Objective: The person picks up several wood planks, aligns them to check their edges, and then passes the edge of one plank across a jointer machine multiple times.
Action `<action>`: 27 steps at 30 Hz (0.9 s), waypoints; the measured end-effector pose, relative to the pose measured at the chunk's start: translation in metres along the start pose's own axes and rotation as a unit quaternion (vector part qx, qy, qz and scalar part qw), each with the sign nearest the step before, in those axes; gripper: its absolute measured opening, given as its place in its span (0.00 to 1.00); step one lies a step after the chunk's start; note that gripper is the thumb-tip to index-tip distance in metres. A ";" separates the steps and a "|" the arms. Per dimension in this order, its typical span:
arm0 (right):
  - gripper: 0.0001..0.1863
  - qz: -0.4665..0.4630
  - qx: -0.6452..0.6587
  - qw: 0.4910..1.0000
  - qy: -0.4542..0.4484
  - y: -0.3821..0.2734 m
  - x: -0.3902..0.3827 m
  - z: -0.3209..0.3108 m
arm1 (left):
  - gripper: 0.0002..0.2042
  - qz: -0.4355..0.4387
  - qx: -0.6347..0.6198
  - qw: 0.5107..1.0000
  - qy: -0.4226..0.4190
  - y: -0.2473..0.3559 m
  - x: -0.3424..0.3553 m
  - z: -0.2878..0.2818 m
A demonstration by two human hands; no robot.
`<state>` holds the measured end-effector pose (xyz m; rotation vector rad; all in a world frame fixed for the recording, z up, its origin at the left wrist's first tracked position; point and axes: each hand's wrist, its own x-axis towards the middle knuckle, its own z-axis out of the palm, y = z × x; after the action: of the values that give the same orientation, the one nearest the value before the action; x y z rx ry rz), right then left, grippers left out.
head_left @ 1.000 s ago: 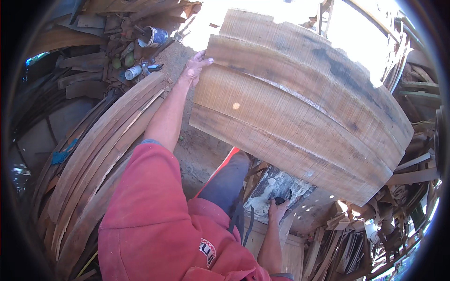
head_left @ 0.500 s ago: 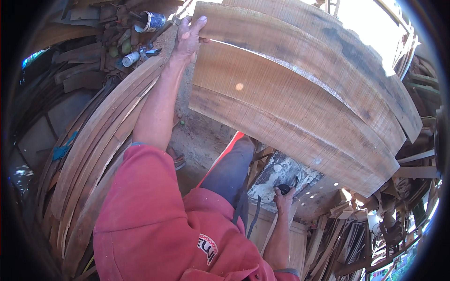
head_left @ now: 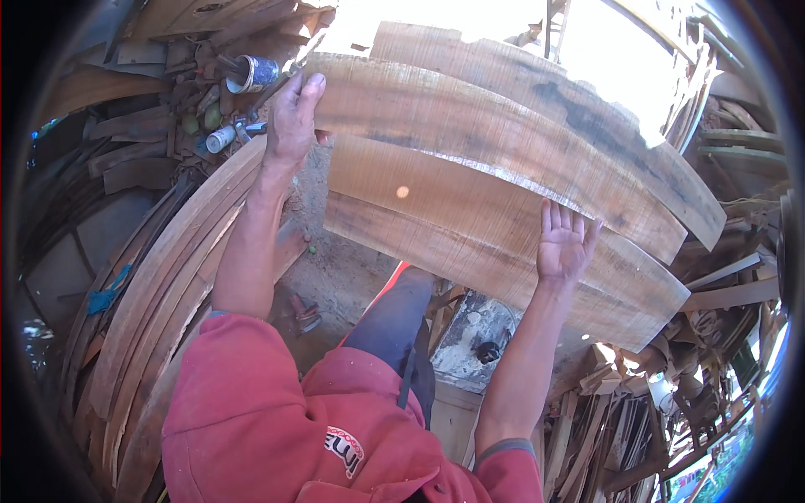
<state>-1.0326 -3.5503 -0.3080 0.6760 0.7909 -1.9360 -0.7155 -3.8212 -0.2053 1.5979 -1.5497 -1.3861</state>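
Observation:
A wide curved wooden board (head_left: pixel 495 121) lies across the upper middle, its left end held by my left hand (head_left: pixel 293 121). My thumb is on top there, and the fingers curl mostly out of sight under the end. My right hand (head_left: pixel 563 247) is palm up with fingers stretched out, their tips at the board's near edge. Below that hand is another curved board (head_left: pixel 436 189), with a small bright spot on its face. A third board (head_left: pixel 545 75) with dark stains shows on the far side. Nearer me, a black knob (head_left: pixel 487 352) sits on a paint-spattered surface (head_left: pixel 470 323).
Long curved planks (head_left: pixel 159 293) are stacked at my left. Behind them stand a blue-and-white can (head_left: pixel 254 74) and a white can (head_left: pixel 220 139) among scraps. Wood offcuts (head_left: pixel 599 436) crowd the right side. A blue cloth (head_left: pixel 106 293) hangs on the left planks.
My right hand has left the black knob and moved up to the board's near edge. My left hand and the board it holds have shifted left and slightly nearer.

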 end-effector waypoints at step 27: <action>0.17 -0.229 -0.113 0.965 0.065 -0.094 -0.226 0.055 | 0.36 0.078 -0.210 0.947 -0.231 0.229 -0.222 -0.098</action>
<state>-1.0247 -3.4344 -0.0856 0.5136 1.3228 -2.1755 -0.6832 -3.6901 0.0997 0.9175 -1.4476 -1.9356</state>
